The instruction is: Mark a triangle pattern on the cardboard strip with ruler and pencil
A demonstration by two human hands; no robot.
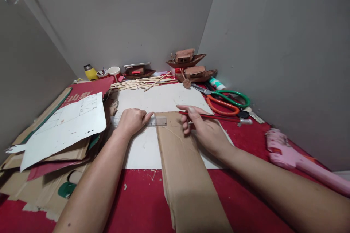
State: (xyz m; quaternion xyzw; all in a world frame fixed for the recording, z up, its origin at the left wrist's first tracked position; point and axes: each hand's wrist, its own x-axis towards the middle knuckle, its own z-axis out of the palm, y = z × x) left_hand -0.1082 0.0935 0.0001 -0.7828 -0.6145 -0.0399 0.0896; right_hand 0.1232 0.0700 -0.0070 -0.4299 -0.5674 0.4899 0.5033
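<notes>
A long strip of brown cardboard [186, 174] lies over a white board [142, 153] and reaches toward me. Its far end carries pencil marks and a dashed line. My left hand [132, 122] is closed on a clear ruler [161, 121], whose end overlaps the strip's left edge. Above the strip's far right corner, my right hand [201, 127] grips a red and black pencil [218, 117] between thumb and fingers. The pencil's tip points left, and its rear end extends past the hand to the right.
Cardboard sheets and a drawn paper template [68, 123] are piled at left. Thin wooden sticks [142, 83], cups [113, 72], a yellow bottle [90, 72] and model boats [187, 57] stand behind. Scissors [224, 102] and a pink glue gun [287, 153] lie right on red cloth [142, 204].
</notes>
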